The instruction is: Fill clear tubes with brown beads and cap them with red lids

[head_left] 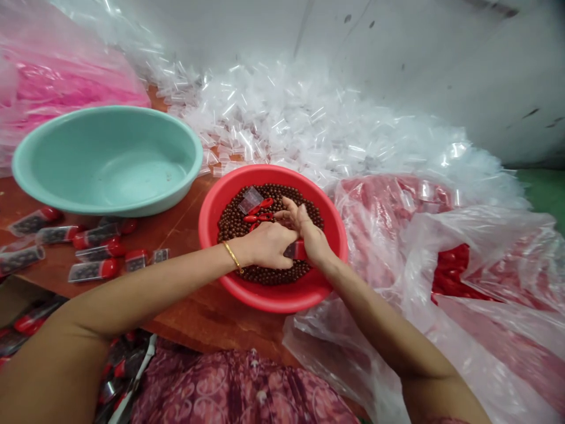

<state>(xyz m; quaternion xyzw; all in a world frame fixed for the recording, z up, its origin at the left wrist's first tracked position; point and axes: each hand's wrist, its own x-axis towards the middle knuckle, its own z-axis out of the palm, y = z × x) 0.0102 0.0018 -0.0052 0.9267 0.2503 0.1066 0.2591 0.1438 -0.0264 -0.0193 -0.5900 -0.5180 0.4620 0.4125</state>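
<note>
Fingers of both hands were pinched together around a small clear tube with a red cap (296, 249), right at the middle of the frame: the left hand (265, 244) curled over it, the right hand (309, 232) gripping the cap end. Both sat on top of the brown beads (269, 203) in the red bowl (265, 294), center frame, where a clear tube (249, 200) and loose red caps (260, 217) lay too. Off to the left, filled tubes (90, 270) lay on the wooden table (185, 235). Further back, upper left, sat a teal basin (108, 159), and behind everything a big heap of clear empty tubes (309, 123).
</note>
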